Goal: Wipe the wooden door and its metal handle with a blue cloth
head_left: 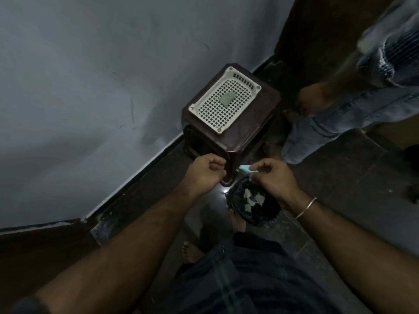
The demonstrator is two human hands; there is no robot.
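Grey-blue wall [79,75] fills the left and top, dim light, dark skirting running diagonally along its foot. Dark stone floor [340,177] below it, one small glare spot beside the stool's front leg. Top right corner a dark brown wooden door [317,26], only a slice visible, handle not seen. Second person standing right of the stool, light denim jeans [340,118], blurred, one hand hanging by the thigh. Wearer's dark checked garment at the bottom, a bare foot [189,251] showing under it. Dark brown plastic stool [249,130] set against the wall, just in front of both hands. White perforated tray [224,100] lies flat on the stool top, with a small green piece [227,99] at its middle, possibly soap, cannot tell. Dark round bin [255,207] on the floor below the right hand, pale scraps inside. Left hand [204,173] loosely curled, fingers bent in toward the palm, narrow gap, nothing clearly held. Right hand [276,177] has thumb and fingertips pinched on a small light blue cloth [247,169], bunched up, just a bit poking out toward the stool leg, held above the bin rim and well apart from the door. Thin metal bangle [305,208] on the right wrist.
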